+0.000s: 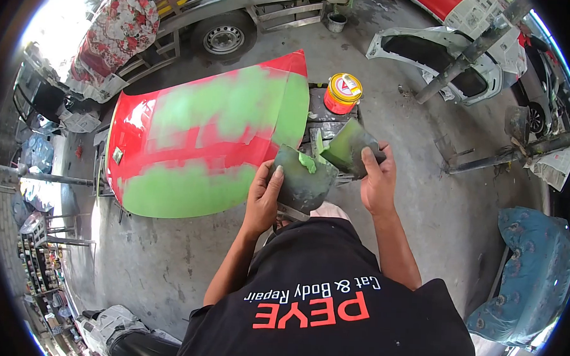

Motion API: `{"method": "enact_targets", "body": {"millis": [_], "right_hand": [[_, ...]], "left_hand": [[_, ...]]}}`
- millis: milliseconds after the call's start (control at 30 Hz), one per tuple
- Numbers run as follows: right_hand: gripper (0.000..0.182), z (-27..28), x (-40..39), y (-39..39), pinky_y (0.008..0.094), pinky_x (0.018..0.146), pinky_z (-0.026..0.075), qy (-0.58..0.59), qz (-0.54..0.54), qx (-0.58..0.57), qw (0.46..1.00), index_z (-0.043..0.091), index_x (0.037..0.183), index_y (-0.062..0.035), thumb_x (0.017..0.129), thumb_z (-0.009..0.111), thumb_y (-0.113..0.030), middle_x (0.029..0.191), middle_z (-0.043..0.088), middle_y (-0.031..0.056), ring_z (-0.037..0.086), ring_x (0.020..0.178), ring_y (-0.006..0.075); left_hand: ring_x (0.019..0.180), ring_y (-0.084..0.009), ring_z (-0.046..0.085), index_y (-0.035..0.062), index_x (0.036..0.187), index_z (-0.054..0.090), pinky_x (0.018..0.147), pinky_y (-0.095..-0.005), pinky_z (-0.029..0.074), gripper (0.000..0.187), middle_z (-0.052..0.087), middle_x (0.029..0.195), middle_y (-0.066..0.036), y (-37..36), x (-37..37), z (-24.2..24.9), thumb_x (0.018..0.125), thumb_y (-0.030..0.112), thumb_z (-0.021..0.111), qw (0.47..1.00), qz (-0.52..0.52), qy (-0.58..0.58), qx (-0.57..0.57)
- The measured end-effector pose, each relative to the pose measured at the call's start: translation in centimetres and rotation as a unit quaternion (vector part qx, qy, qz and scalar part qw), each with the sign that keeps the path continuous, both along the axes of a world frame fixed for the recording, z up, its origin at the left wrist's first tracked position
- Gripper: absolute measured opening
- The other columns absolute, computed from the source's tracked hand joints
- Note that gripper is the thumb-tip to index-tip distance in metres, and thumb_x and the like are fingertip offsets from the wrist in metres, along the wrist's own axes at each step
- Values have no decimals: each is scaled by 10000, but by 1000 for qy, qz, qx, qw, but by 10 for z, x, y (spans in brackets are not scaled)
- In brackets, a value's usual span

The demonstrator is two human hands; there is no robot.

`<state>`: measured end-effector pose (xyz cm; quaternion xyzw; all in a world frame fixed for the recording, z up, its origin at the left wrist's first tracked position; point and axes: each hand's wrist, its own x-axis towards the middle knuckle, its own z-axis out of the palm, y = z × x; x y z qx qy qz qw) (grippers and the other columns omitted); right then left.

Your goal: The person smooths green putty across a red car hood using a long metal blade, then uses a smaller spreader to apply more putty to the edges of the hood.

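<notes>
My left hand (263,197) grips a dark, putty-smeared board (304,182) with a dab of light green filler (307,161) on its upper edge. In my right hand (377,179) is a second green-stained spreader (350,144), its edge meeting the board near the filler. Both hands are in front of my chest. To the left lies a red car hood (204,136) covered in large patches of green filler. An orange-and-yellow tin (342,93) stands on a dark stand just beyond the hood's right edge.
A trailer wheel (223,39) and a floral cloth (116,27) are at the back. A white car door panel (443,54) lies on the concrete at back right, beside metal poles (475,49). A blue worn seat (535,271) is at the right.
</notes>
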<state>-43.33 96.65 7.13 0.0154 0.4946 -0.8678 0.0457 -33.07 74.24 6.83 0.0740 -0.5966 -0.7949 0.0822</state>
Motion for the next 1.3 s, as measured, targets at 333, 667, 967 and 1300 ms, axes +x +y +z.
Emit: {"method": "enact_targets", "body": {"millis": [333, 667, 967, 1300], "right_hand": [[248, 29, 25, 17, 322, 1050, 484, 184, 172, 174, 952, 702, 1247, 6, 1020, 644, -76, 1243, 727, 120, 656, 1150, 186], [294, 7, 29, 48, 299, 917, 527, 180, 162, 465, 852, 702, 1270, -19, 985, 632, -14, 1160, 770, 103, 697, 1051, 174], [371, 13, 40, 7, 395, 939, 557, 177, 75, 488, 851, 667, 1313, 15, 966, 691, -112, 1190, 725, 211, 709, 1086, 331], [656, -37, -25, -10, 434, 1046, 488, 429, 74, 558, 707, 487, 1421, 77, 827, 728, -62, 1312, 549, 213, 572, 1160, 375]], "left_hand": [[1116, -95, 560, -11, 1369, 546, 1001, -264, 439, 327, 637, 1221, -37, 23, -6, 1, 1120, 191, 484, 999, -28, 6, 28], [1056, -50, 507, -1, 1371, 527, 942, -211, 421, 295, 600, 1182, 2, 20, -21, 20, 1125, 156, 485, 998, 6, 49, 39], [1092, -219, 620, -20, 1392, 471, 953, -357, 485, 309, 643, 1208, -180, 37, -47, -14, 1117, 112, 429, 957, 15, -5, -290], [970, -499, 690, -33, 1502, 285, 774, -532, 555, 662, 689, 1079, -303, 73, -100, -57, 974, 154, 639, 888, -25, -27, -458]]}}
